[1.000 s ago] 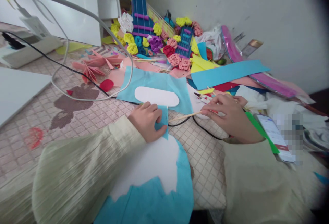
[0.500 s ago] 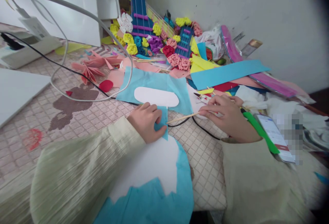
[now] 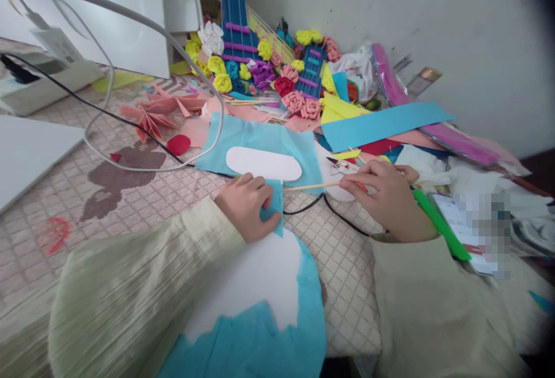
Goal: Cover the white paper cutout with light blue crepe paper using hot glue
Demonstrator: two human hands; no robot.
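Observation:
My left hand, its fingers curled, grips and presses a small piece of blue paper at the table's middle. Between thumb and fingers my right hand pinches a thin wooden stick. The stick's far tip is at the right edge of the blue paper piece. Below my left hand lies a white rounded shape with blue paper round its edge, partly hidden by my sleeve. Behind my hands, a white oblong card rests on a blue paper sheet.
Paper flowers and small blue guitar shapes stand by the wall. A looped white cable and a black cable cross the table. To the right are a green-handled tool, a phone and white tissue.
The stick's tip has moved up along the edge of the blue paper piece. My right hand has shifted slightly right with it, while my left hand keeps its place.

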